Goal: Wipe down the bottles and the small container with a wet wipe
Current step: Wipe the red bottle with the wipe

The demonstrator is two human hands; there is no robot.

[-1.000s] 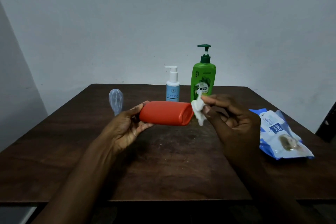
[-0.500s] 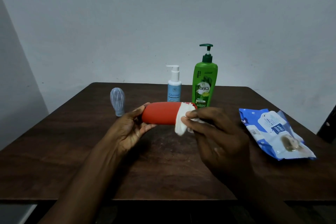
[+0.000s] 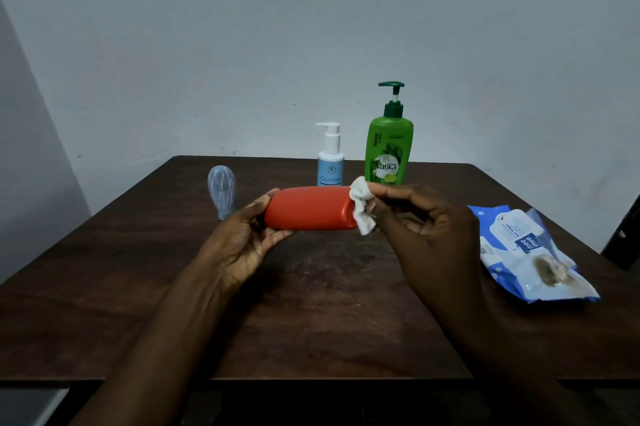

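My left hand (image 3: 247, 238) grips the left end of an orange bottle (image 3: 308, 208), held sideways above the dark wooden table (image 3: 329, 304). My right hand (image 3: 429, 228) pinches a crumpled white wet wipe (image 3: 362, 209) against the bottle's right end. Behind them stand a small blue-and-white pump bottle (image 3: 330, 159) and a taller green pump bottle (image 3: 389, 145). A small translucent container (image 3: 222, 192) stands upright at the back left.
A blue-and-white pack of wet wipes (image 3: 526, 252) lies on the table's right side. A pale wall rises just behind the table's far edge. A dark object shows at the right edge of the view.
My right hand drew the wipe from over the bottle's right part back to its right end. The left hand kept hold of the bottle.
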